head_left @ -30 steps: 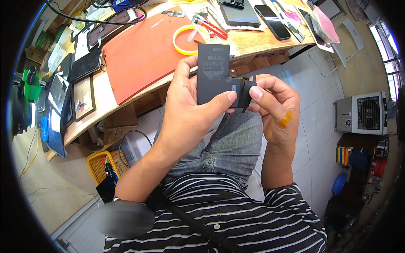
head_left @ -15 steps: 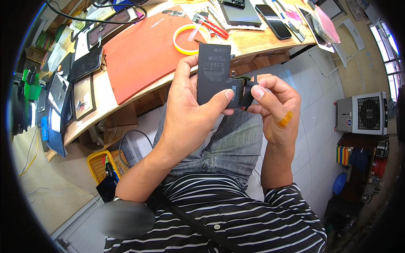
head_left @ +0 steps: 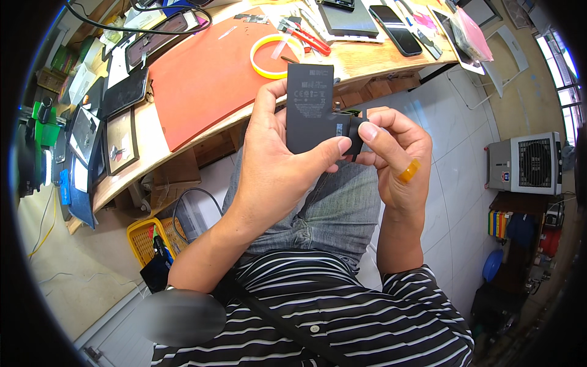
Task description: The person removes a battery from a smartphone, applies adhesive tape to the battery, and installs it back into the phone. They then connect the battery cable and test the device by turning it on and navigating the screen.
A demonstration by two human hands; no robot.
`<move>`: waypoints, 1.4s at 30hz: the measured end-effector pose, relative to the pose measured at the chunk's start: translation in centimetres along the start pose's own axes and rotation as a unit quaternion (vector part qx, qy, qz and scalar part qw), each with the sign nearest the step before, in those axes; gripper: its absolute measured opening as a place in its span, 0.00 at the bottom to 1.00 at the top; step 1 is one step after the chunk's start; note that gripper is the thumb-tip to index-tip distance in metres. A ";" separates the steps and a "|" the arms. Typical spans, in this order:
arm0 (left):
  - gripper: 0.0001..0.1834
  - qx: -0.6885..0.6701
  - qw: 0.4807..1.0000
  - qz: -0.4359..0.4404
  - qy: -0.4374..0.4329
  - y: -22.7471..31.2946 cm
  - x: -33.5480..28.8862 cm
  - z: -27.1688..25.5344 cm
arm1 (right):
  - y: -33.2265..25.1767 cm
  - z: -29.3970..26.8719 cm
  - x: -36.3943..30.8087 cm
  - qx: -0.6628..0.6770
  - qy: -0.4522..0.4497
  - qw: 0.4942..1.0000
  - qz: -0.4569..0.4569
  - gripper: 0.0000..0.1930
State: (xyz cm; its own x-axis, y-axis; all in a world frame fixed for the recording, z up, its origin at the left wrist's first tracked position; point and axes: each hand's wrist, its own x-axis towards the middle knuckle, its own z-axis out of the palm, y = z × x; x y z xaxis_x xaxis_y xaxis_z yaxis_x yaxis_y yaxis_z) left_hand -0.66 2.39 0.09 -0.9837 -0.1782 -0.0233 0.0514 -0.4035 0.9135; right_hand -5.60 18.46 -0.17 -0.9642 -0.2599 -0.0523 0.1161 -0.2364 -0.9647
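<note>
A flat black L-shaped phone battery [head_left: 310, 101] is held upright above my lap, its printed face toward me. My left hand [head_left: 284, 156] grips it from the left and below, with the thumb lying across its lower right part. A black strip [head_left: 356, 128], like adhesive tape or film, sits at the battery's right edge. My right hand [head_left: 397, 147] pinches that strip between thumb and fingertips. A piece of amber tape [head_left: 409, 171] sticks to the base of my right thumb. The fingers behind the battery are mostly hidden.
Beyond my hands stands a wooden workbench with an orange mat [head_left: 202, 79], a yellow tape roll [head_left: 269, 55], red-handled pliers [head_left: 315, 41] and a black phone [head_left: 396, 30]. A yellow basket [head_left: 142, 235] is below left. A grey air cooler [head_left: 526, 163] stands at right.
My right hand has shifted slightly left, bringing the black strip closer against the battery's edge. The left thumb has slid a little to the right.
</note>
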 end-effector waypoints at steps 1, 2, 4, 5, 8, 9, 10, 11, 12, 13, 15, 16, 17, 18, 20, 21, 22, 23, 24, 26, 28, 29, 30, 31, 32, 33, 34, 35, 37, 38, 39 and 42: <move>0.37 0.005 1.000 0.002 -0.002 -0.1 0.0 -0.1 | 0.0 0.1 0.0 0.003 0.000 1.000 -0.003 0.07; 0.38 0.010 1.000 0.004 -0.003 -0.1 0.0 -0.2 | -0.1 0.2 0.0 0.003 0.002 1.000 -0.003 0.07; 0.39 0.002 1.000 -0.006 0.001 0.0 0.0 0.0 | -0.1 0.3 0.0 0.001 0.006 1.000 -0.004 0.07; 0.40 -0.003 1.000 -0.010 0.004 0.1 0.0 0.1 | -0.1 0.3 0.0 -0.002 0.007 1.000 -0.003 0.07; 0.41 0.011 1.000 -0.007 0.006 0.1 -0.1 0.2 | 0.0 0.1 0.0 -0.011 0.008 1.000 0.000 0.07; 0.41 0.015 1.000 -0.004 0.005 0.1 -0.1 0.2 | 0.1 0.0 0.0 -0.014 0.007 1.000 -0.001 0.07; 0.41 0.019 1.000 -0.001 0.004 0.0 -0.1 0.2 | 0.1 0.0 0.0 -0.016 0.006 1.000 -0.001 0.07; 0.41 0.024 1.000 0.001 0.003 0.0 -0.1 0.2 | 0.0 0.0 0.0 -0.017 0.006 1.000 -0.004 0.07; 0.41 0.024 1.000 0.000 0.005 0.1 -0.1 0.2 | 0.0 0.1 0.0 -0.019 0.006 1.000 -0.006 0.07; 0.41 0.024 1.000 0.000 0.006 0.1 -0.2 0.3 | -0.1 0.2 0.0 -0.020 0.005 1.000 -0.009 0.06; 0.40 0.023 1.000 -0.001 0.006 0.2 -0.2 0.3 | -0.1 0.1 0.0 -0.024 0.005 1.000 -0.010 0.07; 0.40 0.022 1.000 0.000 0.006 0.2 -0.2 0.3 | -0.1 0.1 0.0 -0.026 0.004 1.000 -0.011 0.07; 0.40 0.021 1.000 0.000 0.005 0.2 -0.2 0.3 | -0.1 0.1 -0.1 -0.027 0.005 1.000 -0.012 0.07; 0.40 0.024 1.000 0.001 0.006 0.2 -0.2 0.3 | -0.2 0.2 -0.1 -0.028 0.006 0.999 -0.013 0.07; 0.39 0.029 1.000 0.003 0.008 0.2 -0.2 0.3 | -0.2 0.2 -0.1 -0.028 0.004 0.999 -0.017 0.07; 0.39 0.035 0.999 0.003 0.003 0.2 -0.2 0.3 | -0.2 0.2 0.0 -0.025 0.000 0.999 -0.020 0.07; 0.39 0.041 0.999 0.003 -0.002 0.2 -0.2 0.2 | -0.2 0.1 0.0 -0.023 -0.004 0.999 -0.023 0.07; 0.39 0.047 0.999 0.004 -0.006 0.3 -0.2 0.2 | -0.2 0.1 0.0 -0.015 -0.007 0.999 -0.029 0.06; 0.40 0.054 0.998 0.013 -0.005 0.2 -0.2 0.1 | -0.1 0.1 0.0 -0.007 -0.011 0.999 -0.035 0.06; 0.41 0.068 0.997 0.032 -0.003 0.0 -0.1 0.1 | 0.0 0.2 0.1 0.001 -0.016 0.999 -0.047 0.07; 0.41 0.079 0.996 0.045 -0.001 -0.2 0.0 0.0 | 0.1 0.2 0.1 0.001 -0.019 0.998 -0.058 0.08; 0.42 0.085 0.995 0.052 0.001 -0.3 -0.1 0.0 | 0.2 0.1 0.1 -0.007 -0.022 0.998 -0.061 0.08; 0.42 0.085 0.995 0.054 0.000 -0.4 -0.1 -0.1 | 0.4 -0.2 0.2 -0.016 -0.024 0.997 -0.066 0.08; 0.42 0.084 0.995 0.057 0.000 -0.5 -0.1 -0.1 | 0.6 -0.3 0.3 -0.024 -0.027 0.997 -0.071 0.09; 0.42 0.083 0.995 0.060 -0.001 -0.5 -0.1 -0.1 | 0.6 -0.3 0.3 -0.027 -0.027 0.997 -0.068 0.10; 0.41 0.075 0.995 0.062 -0.001 -0.5 -0.1 0.0 | 0.6 -0.3 0.3 -0.028 -0.028 0.997 -0.066 0.10; 0.39 0.067 0.996 0.064 -0.001 -0.5 0.0 0.1 | 0.6 -0.2 0.3 -0.030 -0.028 0.997 -0.063 0.11; 0.38 0.059 0.996 0.066 -0.001 -0.4 0.0 0.2 | 0.3 0.2 0.2 -0.028 -0.013 0.998 -0.062 0.12; 0.34 0.007 0.999 0.034 0.000 -0.1 -0.1 0.2 | -0.3 1.2 0.1 -0.027 0.018 0.998 -0.058 0.14; 0.33 -0.019 1.000 0.018 0.000 0.0 -0.1 0.2 | -0.3 1.1 0.1 -0.022 0.023 0.999 -0.040 0.14; 0.31 -0.032 0.999 0.016 -0.003 0.1 -0.1 0.0 | -0.2 1.1 0.1 -0.016 0.027 0.999 -0.021 0.15; 0.27 -0.054 0.998 0.011 -0.012 0.1 0.0 -0.7 | -0.2 0.6 0.1 -0.005 0.002 1.000 0.007 0.14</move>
State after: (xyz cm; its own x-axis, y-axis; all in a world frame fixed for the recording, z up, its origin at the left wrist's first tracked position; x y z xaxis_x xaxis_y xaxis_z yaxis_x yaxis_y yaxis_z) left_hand -0.55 1.76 -0.11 -0.9860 -0.1668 0.0073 0.0900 -0.4941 0.8647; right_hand -5.53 17.88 0.16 -0.9632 -0.2602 -0.0671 0.1275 -0.2227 -0.9665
